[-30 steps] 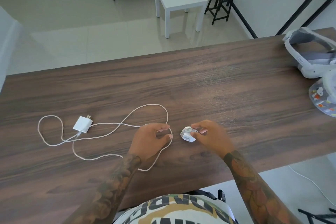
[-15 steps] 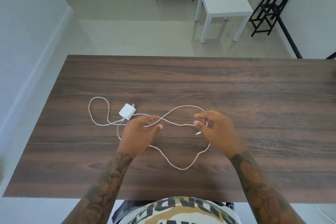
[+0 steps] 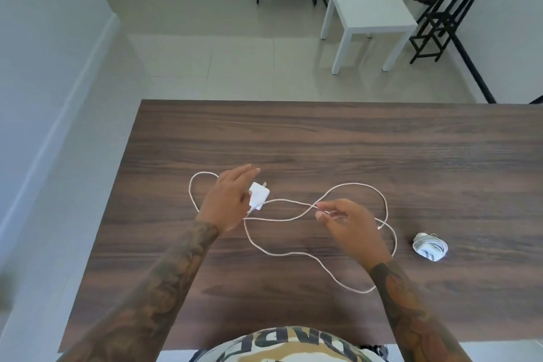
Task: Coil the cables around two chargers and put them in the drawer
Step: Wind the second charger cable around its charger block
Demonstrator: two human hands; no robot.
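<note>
Hands (image 3: 227, 203) (image 3: 351, 226) on loose cable (image 3: 293, 254) — coiled charger (image 3: 430, 246) aside.

loose cable (image 3: 293, 254) loops, coiled charger (image 3: 430, 246) right

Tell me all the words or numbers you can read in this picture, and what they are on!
Shirt: big dark letters run along the bottom edge of the picture, seen upside down and partly cut off; I cannot read a whole word.
White charger, its loose cable, coiled charger and wooden table: no writing shows.
</note>
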